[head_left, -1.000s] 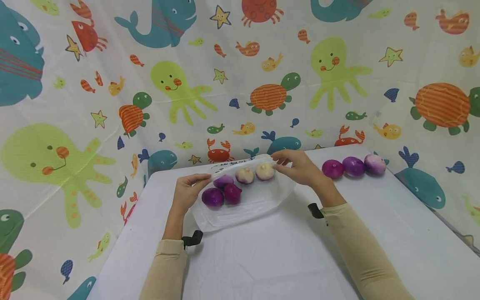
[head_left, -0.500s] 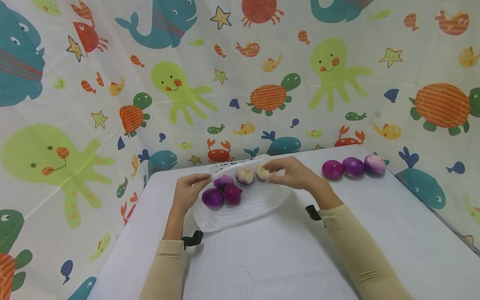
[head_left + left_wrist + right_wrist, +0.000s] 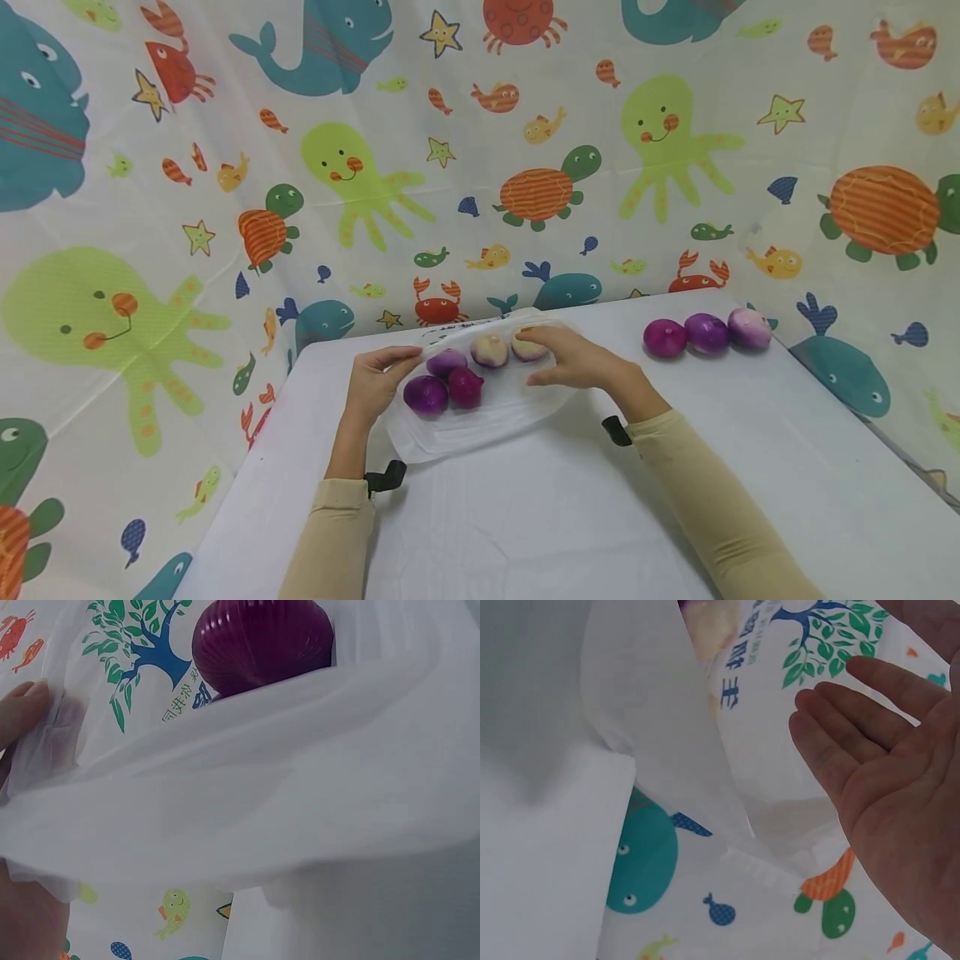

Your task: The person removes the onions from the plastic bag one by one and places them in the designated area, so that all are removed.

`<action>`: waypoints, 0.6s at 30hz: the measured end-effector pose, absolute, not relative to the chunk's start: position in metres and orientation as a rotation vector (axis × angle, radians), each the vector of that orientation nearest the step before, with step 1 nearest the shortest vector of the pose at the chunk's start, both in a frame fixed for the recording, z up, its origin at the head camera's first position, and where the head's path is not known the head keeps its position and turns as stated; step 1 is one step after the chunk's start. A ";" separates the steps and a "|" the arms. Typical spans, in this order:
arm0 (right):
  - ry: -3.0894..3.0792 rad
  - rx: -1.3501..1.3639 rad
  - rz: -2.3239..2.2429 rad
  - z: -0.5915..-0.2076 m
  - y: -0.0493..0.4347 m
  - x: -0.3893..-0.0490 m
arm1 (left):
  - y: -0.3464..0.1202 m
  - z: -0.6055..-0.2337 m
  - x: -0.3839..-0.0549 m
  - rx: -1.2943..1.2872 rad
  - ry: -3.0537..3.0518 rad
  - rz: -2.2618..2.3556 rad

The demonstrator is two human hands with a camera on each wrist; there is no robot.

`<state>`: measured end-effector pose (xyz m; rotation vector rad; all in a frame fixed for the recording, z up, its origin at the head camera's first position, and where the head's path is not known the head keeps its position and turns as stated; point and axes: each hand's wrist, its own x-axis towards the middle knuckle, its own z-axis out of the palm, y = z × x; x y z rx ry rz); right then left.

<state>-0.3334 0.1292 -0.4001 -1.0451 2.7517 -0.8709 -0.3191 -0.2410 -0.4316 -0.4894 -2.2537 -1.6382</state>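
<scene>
Evidently, just left of centre, the left hand [image 3: 373,383] pinches the white bag [image 3: 517,408], presumably to spread it around the onions [image 3: 465,387]; the right hand [image 3: 581,360], fingers extended, grips nothing.

At the left edge, the left hand [image 3: 31,919] pinches the rim of a thin white plastic bag [image 3: 240,806], one fingertip in front and another digit showing dimly through the film. The bag's near wall hangs in a broad fold across the middle. Above that fold, a glossy purple onion [image 3: 262,645] shows, cut off by the top edge and partly hidden below. Left of it, a printed tree [image 3: 161,654] has a blue trunk and green leaves, with small lettering beneath. A backdrop with sea creatures [image 3: 142,941] shows at upper left and lower left, beside a white surface [image 3: 251,926].
</scene>
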 end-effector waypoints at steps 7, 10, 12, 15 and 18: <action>2.746 -1.061 -0.868 -0.406 0.124 -0.333 | -0.241 -0.430 -0.318 -0.479 -2.261 -1.648; 2.758 -1.079 -0.852 -0.407 0.122 -0.333 | -0.241 -0.430 -0.318 -0.483 -2.260 -1.651; 2.767 -1.074 -0.838 -0.409 0.121 -0.334 | -0.241 -0.430 -0.318 -0.487 -2.256 -1.652; 2.771 -1.059 -0.827 -0.412 0.120 -0.335 | -0.241 -0.430 -0.319 -0.495 -2.248 -1.652; 2.779 -1.042 -0.803 -0.416 0.119 -0.337 | -0.240 -0.430 -0.318 -0.501 -2.243 -1.650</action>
